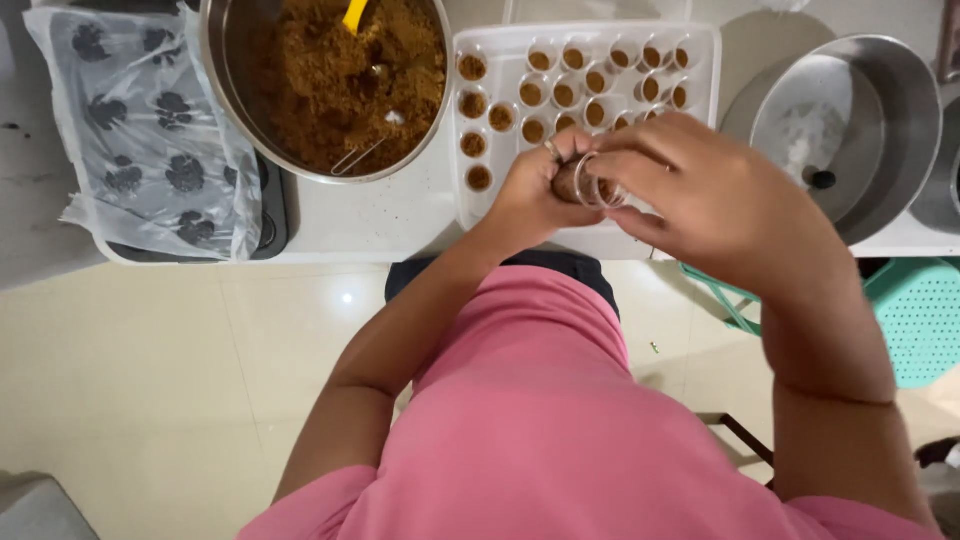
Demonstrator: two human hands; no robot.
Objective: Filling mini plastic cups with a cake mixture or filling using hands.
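Note:
My left hand point(530, 195) and my right hand point(700, 190) meet above the front of a white tray point(700, 45). Between them is a small clear plastic cup point(597, 186) lying on its side, its rim ringed by my right fingers. A brown lump of filling point(568, 182) sits against my left fingers at the cup's mouth. The tray holds several small clear cups filled with brown crumbly mix point(530, 94). A big steel bowl point(215, 70) of the same brown mix stands at the back left, with a yellow utensil point(354, 14) stuck in it.
A grey patterned plastic bag point(150, 130) lies over a dark appliance at the left. An empty steel bowl point(890, 110) with a white smear sits at the right. A green perforated stool point(915, 315) stands below the white counter point(380, 215). Beige tiled floor lies beneath.

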